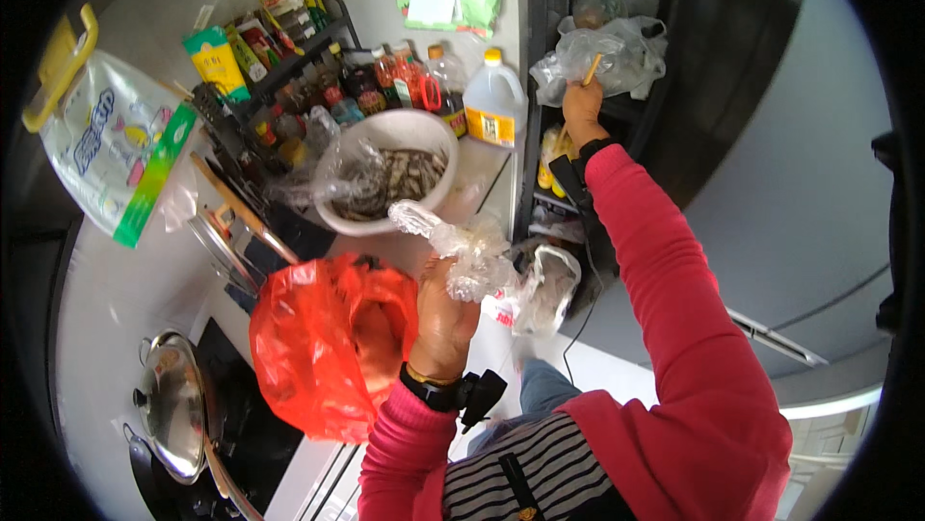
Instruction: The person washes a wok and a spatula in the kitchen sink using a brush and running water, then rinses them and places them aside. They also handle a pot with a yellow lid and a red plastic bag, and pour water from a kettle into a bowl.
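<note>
My left hand (442, 319) grips a crumpled clear plastic bag (480, 250), which bunches above my fingers. My right hand (584, 108) reaches to a dark shelf rack at the upper right and holds a thin wooden stick (593, 67), perhaps chopsticks, against clear plastic bags (629, 51) on the shelf. Left of my left hand stands an open red plastic bag (307, 348) with an orange-brown thing inside. Beyond it, a white basin (449, 181) holds dark, wet-looking pieces that I cannot identify, partly under clear plastic film (354, 167).
Bottles and a clear jug (494, 98) with a yellow cap line the counter's back. A lidded metal pan (170, 405) sits by the black hob (253, 441). A white bag (553, 290) is low beside the rack, and a cable (594, 304) hangs near my right arm.
</note>
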`<action>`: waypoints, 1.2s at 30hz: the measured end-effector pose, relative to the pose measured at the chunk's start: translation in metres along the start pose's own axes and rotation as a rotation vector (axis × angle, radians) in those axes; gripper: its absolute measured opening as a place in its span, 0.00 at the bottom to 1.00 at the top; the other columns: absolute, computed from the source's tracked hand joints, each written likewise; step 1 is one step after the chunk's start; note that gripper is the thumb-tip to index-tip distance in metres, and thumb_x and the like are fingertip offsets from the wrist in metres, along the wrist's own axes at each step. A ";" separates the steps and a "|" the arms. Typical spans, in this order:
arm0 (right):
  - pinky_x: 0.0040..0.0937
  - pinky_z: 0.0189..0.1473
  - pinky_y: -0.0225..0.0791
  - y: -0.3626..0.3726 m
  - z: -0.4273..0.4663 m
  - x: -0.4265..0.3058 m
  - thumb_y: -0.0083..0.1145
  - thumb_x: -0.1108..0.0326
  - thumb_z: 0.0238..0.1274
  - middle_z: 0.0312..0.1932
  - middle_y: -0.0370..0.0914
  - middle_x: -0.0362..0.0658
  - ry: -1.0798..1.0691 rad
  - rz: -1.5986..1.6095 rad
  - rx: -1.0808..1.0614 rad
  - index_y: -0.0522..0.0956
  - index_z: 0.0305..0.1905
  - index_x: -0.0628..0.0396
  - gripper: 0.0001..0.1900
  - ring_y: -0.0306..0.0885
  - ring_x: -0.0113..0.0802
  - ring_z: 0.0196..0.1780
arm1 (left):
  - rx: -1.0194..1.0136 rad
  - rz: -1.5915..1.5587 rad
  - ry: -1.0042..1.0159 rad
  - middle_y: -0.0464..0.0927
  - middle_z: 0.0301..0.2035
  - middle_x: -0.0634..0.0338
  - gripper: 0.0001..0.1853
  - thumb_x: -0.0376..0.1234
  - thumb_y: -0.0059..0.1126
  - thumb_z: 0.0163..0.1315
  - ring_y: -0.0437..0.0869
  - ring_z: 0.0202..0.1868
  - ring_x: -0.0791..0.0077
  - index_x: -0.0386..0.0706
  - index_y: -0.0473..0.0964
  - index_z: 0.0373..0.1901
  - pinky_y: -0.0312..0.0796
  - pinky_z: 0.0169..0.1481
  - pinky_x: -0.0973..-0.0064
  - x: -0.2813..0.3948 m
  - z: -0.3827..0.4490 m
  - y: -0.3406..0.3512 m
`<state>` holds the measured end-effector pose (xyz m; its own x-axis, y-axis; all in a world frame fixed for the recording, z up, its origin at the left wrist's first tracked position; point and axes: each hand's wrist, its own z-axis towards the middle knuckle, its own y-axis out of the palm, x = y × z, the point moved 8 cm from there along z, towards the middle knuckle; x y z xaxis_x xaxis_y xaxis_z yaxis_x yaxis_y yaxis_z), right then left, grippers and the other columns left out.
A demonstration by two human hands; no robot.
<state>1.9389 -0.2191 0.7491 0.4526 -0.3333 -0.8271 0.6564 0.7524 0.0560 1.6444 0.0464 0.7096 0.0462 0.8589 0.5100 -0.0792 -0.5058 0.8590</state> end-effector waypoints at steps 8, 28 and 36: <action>0.44 0.50 0.67 0.067 0.112 0.054 0.50 0.74 0.50 0.40 0.72 0.59 -0.312 -0.499 -0.099 0.75 0.42 0.66 0.13 0.70 0.58 0.46 | 0.109 0.095 0.051 0.75 0.48 0.52 0.19 0.35 0.38 0.66 0.77 0.49 0.63 0.35 0.66 0.54 0.68 0.56 0.66 -0.008 0.154 0.023; 0.41 0.43 0.70 0.079 0.191 0.144 0.47 0.66 0.57 0.44 0.76 0.54 0.135 -0.403 -0.156 0.71 0.49 0.59 0.16 0.77 0.49 0.43 | 0.336 -0.009 0.173 0.76 0.47 0.53 0.15 0.30 0.40 0.65 0.78 0.48 0.62 0.38 0.69 0.52 0.69 0.56 0.66 -0.004 0.139 -0.035; 0.18 0.16 0.49 0.054 -0.041 -0.027 0.46 0.72 0.56 0.25 0.65 0.36 0.259 0.693 -0.345 0.72 0.43 0.56 0.10 0.56 0.18 0.17 | 0.342 -0.058 0.332 0.79 0.38 0.55 0.11 0.27 0.43 0.64 0.81 0.39 0.68 0.34 0.73 0.44 0.73 0.47 0.74 0.009 0.055 -0.035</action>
<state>1.9378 -0.1461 0.7520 0.5060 0.3821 -0.7733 0.0367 0.8862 0.4619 1.7020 0.0677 0.6871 -0.2843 0.8372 0.4673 0.2492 -0.4061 0.8792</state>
